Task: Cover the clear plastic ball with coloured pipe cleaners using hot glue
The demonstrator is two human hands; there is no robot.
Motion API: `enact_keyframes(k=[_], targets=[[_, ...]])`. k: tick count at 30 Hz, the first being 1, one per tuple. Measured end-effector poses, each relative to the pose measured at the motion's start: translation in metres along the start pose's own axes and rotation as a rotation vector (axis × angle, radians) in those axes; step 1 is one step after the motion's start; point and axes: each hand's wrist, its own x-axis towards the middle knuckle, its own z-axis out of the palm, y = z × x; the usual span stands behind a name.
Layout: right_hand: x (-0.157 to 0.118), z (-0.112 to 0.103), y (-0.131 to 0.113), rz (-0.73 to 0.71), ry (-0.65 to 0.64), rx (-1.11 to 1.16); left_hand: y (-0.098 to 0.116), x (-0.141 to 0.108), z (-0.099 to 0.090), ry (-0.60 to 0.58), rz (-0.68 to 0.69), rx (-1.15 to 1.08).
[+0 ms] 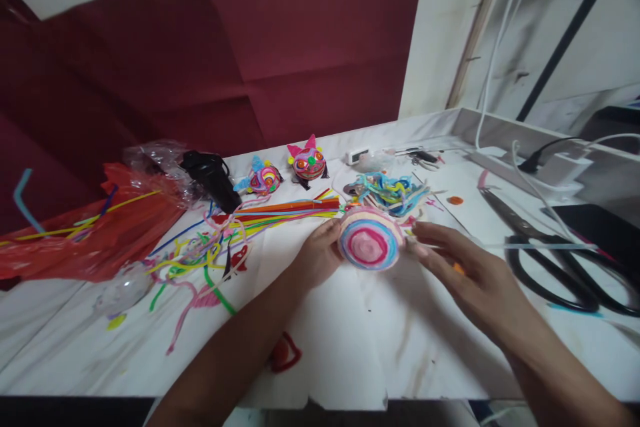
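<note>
My left hand (pixel 323 250) is closed on the left edge of a round ball (pixel 371 243) wound with pipe cleaners in pink, magenta, blue and cream rings. At the ball's right side, my right hand (pixel 455 260) has thumb and fingers pinched together on something small and pale that I cannot make out. A thin translucent rod (pixel 540 246) runs rightward from beside that hand; whether the hand grips it is unclear. Just behind the ball lies a tangle of blue, yellow and white pipe cleaners (pixel 395 192). A bundle of straight coloured pipe cleaners (pixel 285 208) lies to its left.
Two decorated animal figures, one pink-eared (pixel 309 161) and one blue-trimmed (pixel 264 179), stand at the back. Large black-handled scissors (pixel 545 260) lie at right, by a white power strip (pixel 530 170). Leftward are pipe-cleaner scraps (pixel 215 250), a black object (pixel 213 177) and red plastic (pixel 135 227).
</note>
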Motion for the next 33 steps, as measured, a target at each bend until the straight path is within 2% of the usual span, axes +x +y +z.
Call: enact_keyframes(k=[2,4,6,8,13,18,20,23,26,28,30,32,33], targets=[[0.008,0.02,-0.017,0.137,-0.109,0.345,0.004,-0.007,-0.002,-0.006,0.005,0.034],[0.017,0.037,-0.025,0.251,-0.272,0.603,0.008,-0.013,-0.006,-0.007,0.003,0.049],[0.024,0.05,-0.027,0.327,-0.39,0.768,0.011,-0.016,-0.011,-0.007,0.002,0.045],[0.028,0.058,-0.024,0.351,-0.436,0.867,0.013,-0.017,-0.017,-0.004,0.002,0.026],[0.031,0.068,-0.013,0.351,-0.453,0.94,0.006,-0.012,-0.028,0.013,-0.02,-0.043],[0.029,0.07,-0.006,0.404,-0.416,0.907,0.002,-0.007,-0.03,0.034,-0.004,-0.045],[0.029,0.069,-0.006,0.424,-0.376,0.922,0.004,-0.004,-0.028,0.111,-0.007,-0.033],[0.03,0.067,-0.004,0.432,-0.32,0.966,0.009,0.004,-0.026,0.298,0.03,0.042],[0.035,0.065,-0.001,0.41,-0.311,0.986,0.02,0.012,-0.03,0.369,0.079,0.197],[0.038,0.064,0.002,0.391,-0.298,0.994,0.033,0.01,-0.036,0.336,0.081,0.406],[0.039,0.064,0.004,0.369,-0.279,1.004,0.049,0.001,-0.045,0.168,0.07,0.677],[0.039,0.064,0.002,0.361,-0.268,1.01,0.06,-0.015,-0.057,-0.029,0.02,0.858],[0.038,0.064,0.0,0.363,-0.255,1.01,0.062,-0.024,-0.064,-0.062,0.002,0.906]])
